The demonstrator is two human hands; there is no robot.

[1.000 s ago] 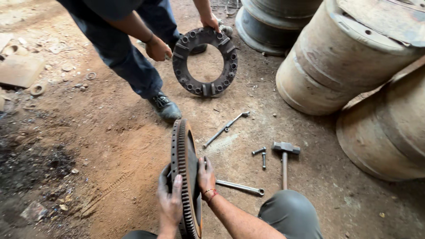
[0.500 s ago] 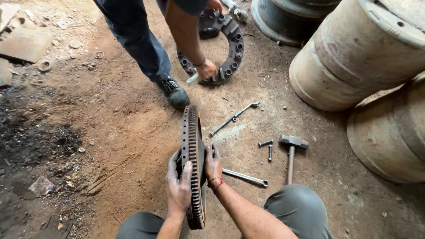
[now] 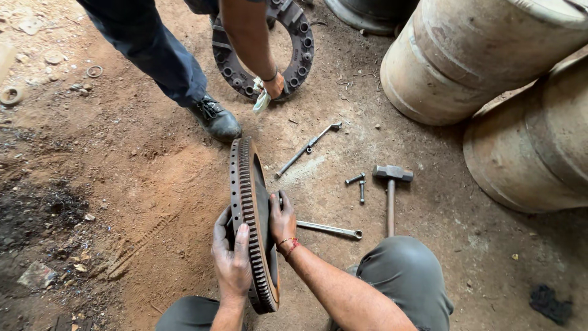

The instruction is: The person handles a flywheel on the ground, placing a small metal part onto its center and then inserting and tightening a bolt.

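Observation:
A large rusty toothed ring gear (image 3: 248, 196) stands on edge on the dirt floor between my knees. My left hand (image 3: 231, 254) grips its left face and toothed rim. My right hand (image 3: 282, 219) presses flat against its right face. Ahead of me another person bends over a round dark clutch cover (image 3: 299, 46) lying on the ground. Their hand (image 3: 274, 84) touches its near rim and holds a small pale object.
A hammer (image 3: 391, 184), two bolts (image 3: 357, 184), a long wrench (image 3: 306, 149) and a spanner (image 3: 331, 230) lie on the dirt to my right. Large rusty drums (image 3: 478, 61) stand at the right. The other person's boot (image 3: 215, 119) is just beyond the gear.
The view has drawn closer to the gear, which my hands still hold upright. The other person's hand has shifted along the clutch cover's near rim.

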